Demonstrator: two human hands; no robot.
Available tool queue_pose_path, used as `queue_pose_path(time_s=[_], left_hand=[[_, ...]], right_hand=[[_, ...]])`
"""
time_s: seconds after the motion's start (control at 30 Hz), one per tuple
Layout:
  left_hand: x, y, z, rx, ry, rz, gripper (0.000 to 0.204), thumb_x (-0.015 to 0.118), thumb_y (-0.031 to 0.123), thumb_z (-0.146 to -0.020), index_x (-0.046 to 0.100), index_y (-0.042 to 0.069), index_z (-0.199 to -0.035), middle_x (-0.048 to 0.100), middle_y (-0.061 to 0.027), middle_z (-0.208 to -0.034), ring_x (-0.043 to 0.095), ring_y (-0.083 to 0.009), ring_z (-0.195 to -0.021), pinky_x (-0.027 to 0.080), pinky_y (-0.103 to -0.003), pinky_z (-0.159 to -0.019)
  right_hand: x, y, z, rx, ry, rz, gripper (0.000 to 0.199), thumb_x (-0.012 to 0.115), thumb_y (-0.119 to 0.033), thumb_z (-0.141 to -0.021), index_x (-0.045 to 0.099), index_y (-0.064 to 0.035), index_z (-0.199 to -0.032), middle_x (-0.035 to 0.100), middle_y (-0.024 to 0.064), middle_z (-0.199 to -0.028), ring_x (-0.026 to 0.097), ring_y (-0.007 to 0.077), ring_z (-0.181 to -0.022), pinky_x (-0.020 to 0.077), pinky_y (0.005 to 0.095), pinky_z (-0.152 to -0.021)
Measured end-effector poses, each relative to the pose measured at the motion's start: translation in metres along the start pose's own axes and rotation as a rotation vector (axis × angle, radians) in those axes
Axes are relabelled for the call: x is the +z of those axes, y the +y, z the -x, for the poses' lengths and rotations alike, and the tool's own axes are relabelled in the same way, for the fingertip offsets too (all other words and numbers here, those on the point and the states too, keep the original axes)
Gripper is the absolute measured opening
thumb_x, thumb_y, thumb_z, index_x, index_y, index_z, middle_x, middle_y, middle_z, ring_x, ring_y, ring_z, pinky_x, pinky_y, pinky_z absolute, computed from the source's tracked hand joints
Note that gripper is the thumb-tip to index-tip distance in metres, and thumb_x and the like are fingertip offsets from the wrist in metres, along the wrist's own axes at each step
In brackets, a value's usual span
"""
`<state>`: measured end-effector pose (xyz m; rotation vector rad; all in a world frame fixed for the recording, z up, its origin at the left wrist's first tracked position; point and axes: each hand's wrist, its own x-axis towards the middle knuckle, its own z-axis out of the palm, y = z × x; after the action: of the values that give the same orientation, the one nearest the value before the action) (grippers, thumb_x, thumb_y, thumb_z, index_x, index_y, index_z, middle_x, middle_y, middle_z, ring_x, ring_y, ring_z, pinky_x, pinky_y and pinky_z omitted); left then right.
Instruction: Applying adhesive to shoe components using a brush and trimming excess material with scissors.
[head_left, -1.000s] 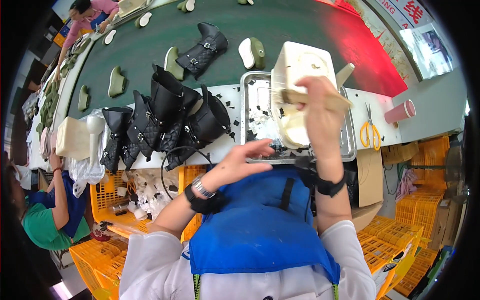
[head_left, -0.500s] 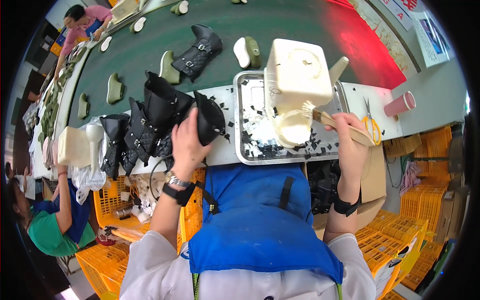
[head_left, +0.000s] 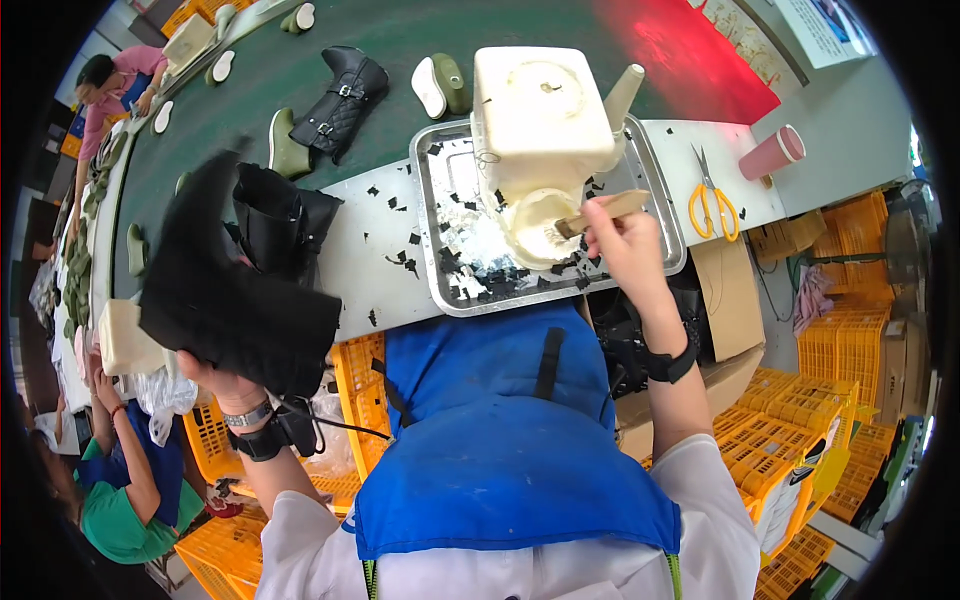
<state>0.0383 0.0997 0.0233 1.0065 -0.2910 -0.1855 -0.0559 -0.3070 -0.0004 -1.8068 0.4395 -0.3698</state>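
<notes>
Head camera shows the left hand (head_left: 225, 384) gripping a tall, black boot (head_left: 235, 310), held up on the left, near the other shiny black boots (head_left: 280, 215). The right hand (head_left: 628, 245) is holding a flat, light-brown wooden brush (head_left: 622, 204), with its tip in the round, cream-coloured cup (head_left: 527, 245) of a big, boxy, white plastic tub (head_left: 540, 120). That tub sits in a shiny, silver metal tray (head_left: 462, 309). Orange-handled metal scissors (head_left: 703, 168) lie to the right of the tray.

Steel scissors with yellow loop handles (head_left: 707, 184) lay near the white counter's (head_left: 362, 278) right edge, beside a pink cylindrical cup (head_left: 768, 154); yellow perforated plastic crates (head_left: 722, 455) stood below.
</notes>
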Motion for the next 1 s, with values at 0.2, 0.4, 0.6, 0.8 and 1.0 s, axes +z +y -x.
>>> queue_pose_path(time_s=[0.2, 0.4, 0.6, 0.8, 1.0], left_hand=[[0.001, -0.011, 0.005, -0.575, -0.350, -0.459, 0.089, 0.082, 0.027, -0.052, 0.041, -0.002, -0.125, 0.051, -0.0112, -0.120, 0.050, -0.0209, -0.109, 0.038, -0.033, -0.095], [0.032, -0.038, -0.004, -0.747, -0.329, -0.365, 0.092, 0.080, 0.040, -0.051, 0.044, -0.001, -0.125, 0.055, -0.0106, -0.116, 0.054, -0.0215, -0.104, 0.042, -0.033, -0.091], [0.028, -0.056, -0.012, -0.886, -0.313, -0.169, 0.083, 0.077, 0.030, -0.054, 0.044, -0.001, -0.124, 0.056, -0.0095, -0.113, 0.054, -0.0197, -0.101, 0.042, -0.030, -0.090], [0.032, -0.075, -0.026, -0.983, -0.434, -0.130, 0.084, 0.077, 0.027, -0.055, 0.042, 0.000, -0.126, 0.054, -0.0070, -0.116, 0.050, -0.0169, -0.105, 0.038, -0.029, -0.093], [0.050, -0.076, -0.036, -0.978, -0.519, -0.110, 0.093, 0.079, 0.024, -0.052, 0.035, 0.001, -0.131, 0.049, -0.0077, -0.122, 0.047, -0.0179, -0.111, 0.034, -0.031, -0.097]], right_hand=[[0.016, 0.012, -0.006, -0.203, -0.045, 0.424, 0.028, 0.061, -0.021, -0.082, 0.060, 0.0050, -0.072, 0.055, 0.0209, -0.059, 0.056, 0.0361, -0.054, 0.0435, 0.0380, -0.050], [0.012, -0.002, -0.006, -0.164, -0.121, 0.422, 0.027, 0.061, -0.021, -0.082, 0.059, 0.0044, -0.072, 0.056, 0.0200, -0.059, 0.057, 0.0352, -0.055, 0.0439, 0.0372, -0.051], [-0.008, -0.014, -0.010, -0.089, -0.176, 0.428, 0.026, 0.059, -0.020, -0.083, 0.061, 0.0052, -0.076, 0.057, 0.0165, -0.058, 0.056, 0.0266, -0.050, 0.0423, 0.0331, -0.049], [0.003, -0.026, -0.023, 0.094, -0.123, -0.145, 0.021, 0.055, -0.016, -0.088, 0.061, 0.0042, -0.085, 0.057, 0.0054, -0.060, 0.051, 0.0101, -0.048, 0.0413, 0.0220, -0.046], [0.044, -0.043, -0.021, -0.007, -0.330, -0.321, 0.014, 0.057, -0.011, -0.087, 0.061, 0.0027, -0.089, 0.057, 0.0037, -0.064, 0.053, 0.0075, -0.054, 0.0426, 0.0197, -0.049]])
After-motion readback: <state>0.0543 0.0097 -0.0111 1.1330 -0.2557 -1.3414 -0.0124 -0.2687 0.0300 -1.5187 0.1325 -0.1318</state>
